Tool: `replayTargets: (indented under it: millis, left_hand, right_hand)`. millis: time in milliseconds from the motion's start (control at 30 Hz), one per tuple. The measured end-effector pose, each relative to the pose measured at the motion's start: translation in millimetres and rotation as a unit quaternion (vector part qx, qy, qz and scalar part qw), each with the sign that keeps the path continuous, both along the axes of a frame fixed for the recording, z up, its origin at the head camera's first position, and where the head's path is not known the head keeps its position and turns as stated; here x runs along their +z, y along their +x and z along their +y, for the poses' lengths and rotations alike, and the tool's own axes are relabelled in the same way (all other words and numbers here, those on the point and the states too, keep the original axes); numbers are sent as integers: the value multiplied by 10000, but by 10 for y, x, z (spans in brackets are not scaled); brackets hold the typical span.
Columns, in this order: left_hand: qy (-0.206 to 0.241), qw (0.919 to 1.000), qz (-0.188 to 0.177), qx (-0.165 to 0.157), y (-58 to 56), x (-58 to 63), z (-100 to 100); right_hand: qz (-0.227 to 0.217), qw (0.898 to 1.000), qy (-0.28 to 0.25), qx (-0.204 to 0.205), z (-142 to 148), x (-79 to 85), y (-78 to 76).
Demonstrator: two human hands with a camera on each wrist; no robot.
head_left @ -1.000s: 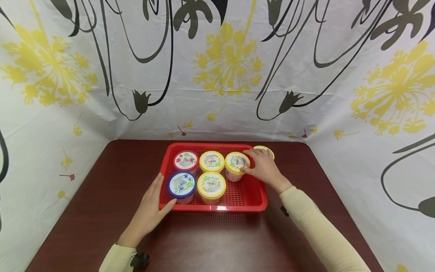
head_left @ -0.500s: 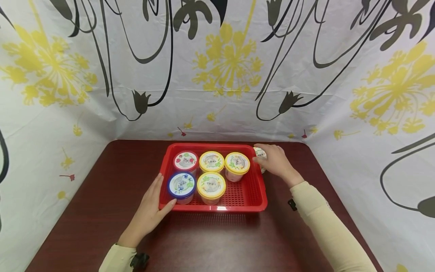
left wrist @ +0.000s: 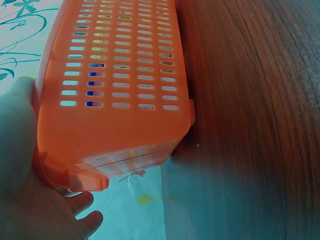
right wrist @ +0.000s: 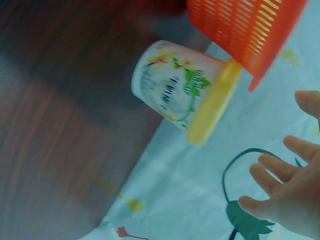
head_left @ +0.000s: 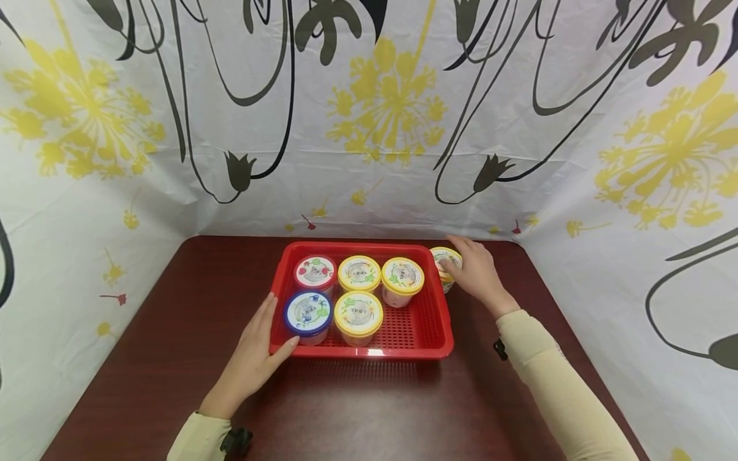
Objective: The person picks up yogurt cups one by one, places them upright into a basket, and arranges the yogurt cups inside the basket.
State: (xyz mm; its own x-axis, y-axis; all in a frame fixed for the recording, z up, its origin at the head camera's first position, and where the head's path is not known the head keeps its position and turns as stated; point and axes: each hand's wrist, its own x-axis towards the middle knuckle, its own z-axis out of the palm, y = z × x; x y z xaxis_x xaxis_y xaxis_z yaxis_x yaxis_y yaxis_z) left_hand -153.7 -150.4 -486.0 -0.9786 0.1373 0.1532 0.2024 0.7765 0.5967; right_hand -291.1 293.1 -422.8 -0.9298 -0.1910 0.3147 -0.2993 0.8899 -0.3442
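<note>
A red basket (head_left: 429, 339) with perforated sides stands on the table. My left hand (head_left: 248, 358) rests against its near left corner, straight fingers along the left side and thumb at the front rim, beside a blue-lidded cup (head_left: 308, 312). Outside the basket's right side stands a white cup with a yellow lid (head_left: 445, 257), printed with flowers and green leaves (right wrist: 175, 82). My right hand (head_left: 477, 272) is just right of that cup. In the right wrist view, the fingers (right wrist: 280, 167) are spread and apart from the cup, with nothing between them.
Inside the basket are a red-lidded cup (head_left: 315, 273) and three yellow-lidded cups, at back centre (head_left: 360, 274), back right (head_left: 403, 276) and front centre (head_left: 359, 314). The dark wooden table (head_left: 369, 410) meets a patterned cloth (head_left: 369, 205) behind and at the sides.
My right hand has moved from above the basket's right rim outward to the right, letting go of the yellow-lidded cup, which now stands beside the basket. The left hand and basket have stayed still.
</note>
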Motion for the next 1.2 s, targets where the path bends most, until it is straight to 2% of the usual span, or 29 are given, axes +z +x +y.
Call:
replayTargets:
  millis: [333,533,967,1200]
  left_hand:
    - [31,10000,35,11,0,2,11]
    - [38,10000,79,-6,2,8,12]
    - [34,10000,9,13,6,-1,4]
    - [36,10000,-2,32,16,-9,-3]
  right_hand:
    - [75,9992,-261,-279,43,-279,-42]
    - [-114,9988,-307,-361,93,-416,-85]
    - [-605,9965,-203,-532,132,-530,-100]
    - [-608,9960,-170,-629,113,-562,-112]
